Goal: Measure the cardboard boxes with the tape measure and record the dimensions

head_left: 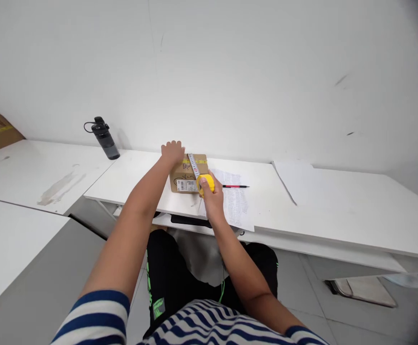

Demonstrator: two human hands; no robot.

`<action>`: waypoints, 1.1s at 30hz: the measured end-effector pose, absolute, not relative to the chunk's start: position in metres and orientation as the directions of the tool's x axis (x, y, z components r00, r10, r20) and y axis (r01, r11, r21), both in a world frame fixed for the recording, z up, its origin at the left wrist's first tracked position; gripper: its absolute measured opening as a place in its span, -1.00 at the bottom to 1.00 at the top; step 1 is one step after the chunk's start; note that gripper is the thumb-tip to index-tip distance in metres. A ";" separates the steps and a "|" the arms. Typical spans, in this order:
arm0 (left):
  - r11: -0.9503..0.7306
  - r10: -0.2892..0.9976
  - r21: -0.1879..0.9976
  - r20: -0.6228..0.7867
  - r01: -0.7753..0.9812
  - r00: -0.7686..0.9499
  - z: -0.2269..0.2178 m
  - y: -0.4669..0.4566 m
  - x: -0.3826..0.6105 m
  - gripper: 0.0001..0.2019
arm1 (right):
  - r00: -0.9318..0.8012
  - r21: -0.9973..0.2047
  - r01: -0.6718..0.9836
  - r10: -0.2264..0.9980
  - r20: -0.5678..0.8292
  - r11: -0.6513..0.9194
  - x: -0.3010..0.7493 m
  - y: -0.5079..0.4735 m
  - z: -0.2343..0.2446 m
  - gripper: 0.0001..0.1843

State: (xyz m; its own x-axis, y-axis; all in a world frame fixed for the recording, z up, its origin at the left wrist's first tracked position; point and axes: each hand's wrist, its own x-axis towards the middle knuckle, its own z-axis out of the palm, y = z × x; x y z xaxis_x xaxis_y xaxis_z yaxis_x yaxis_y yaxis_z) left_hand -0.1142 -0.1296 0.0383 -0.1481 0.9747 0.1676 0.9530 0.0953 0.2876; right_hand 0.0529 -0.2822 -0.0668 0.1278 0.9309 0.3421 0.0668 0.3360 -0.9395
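While the tape measure (209,179) spans the carton (183,173) on the counter (266,208), blade (194,166) drawn out, right grip (215,197) clasps its case; left grip (173,151) at carton's far-left edge, hold unclear; pen (235,186) on written sheet (236,208), not taken up.

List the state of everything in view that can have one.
Tape measure: blade out, running across the cardboard box's top.
Cardboard box: closed, yellow tape on top.
Right hand: gripping the tape measure.
Left hand: at the box's far left corner; fingertips hidden.
Bottle: upright, cap on.
Pen: lying on the written sheet.
Written sheet: flat, writing up.
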 end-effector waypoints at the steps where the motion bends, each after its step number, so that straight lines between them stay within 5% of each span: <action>1: 0.036 0.975 0.341 0.193 0.939 -0.107 0.039 -0.129 -0.111 -0.57 | 0.158 -0.946 0.068 0.933 0.324 0.317 0.049 -0.283 -0.063 -0.24; 4: 0.029 0.966 0.422 0.221 0.906 -0.134 0.028 -0.131 -0.098 -0.51 | 0.228 -0.959 0.045 0.932 0.282 0.280 0.034 -0.283 -0.052 -0.29; 10: 0.076 0.984 0.342 0.127 0.937 -0.126 0.003 -0.133 -0.093 -0.53 | 0.176 -0.959 0.004 0.944 0.279 0.282 0.007 -0.286 -0.047 -0.24; 19: 0.037 0.981 0.505 0.144 0.862 -0.127 0.008 -0.127 -0.096 -0.74 | 0.127 -0.966 -0.042 0.960 0.248 0.255 0.001 -0.290 -0.056 -0.25; 33: -0.003 0.985 0.403 0.161 0.915 -0.067 0.007 -0.134 -0.091 -0.74 | 0.161 -0.962 -0.120 0.961 0.225 0.246 0.000 -0.279 -0.049 -0.24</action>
State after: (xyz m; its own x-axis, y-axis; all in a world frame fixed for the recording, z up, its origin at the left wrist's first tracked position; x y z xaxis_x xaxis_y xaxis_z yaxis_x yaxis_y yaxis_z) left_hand -0.0914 -0.1341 0.0070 -0.0675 0.9847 0.1606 0.9153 -0.0030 0.4027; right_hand 0.0005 -0.2792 -0.0485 0.1615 0.9608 0.2253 -0.1200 0.2458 -0.9619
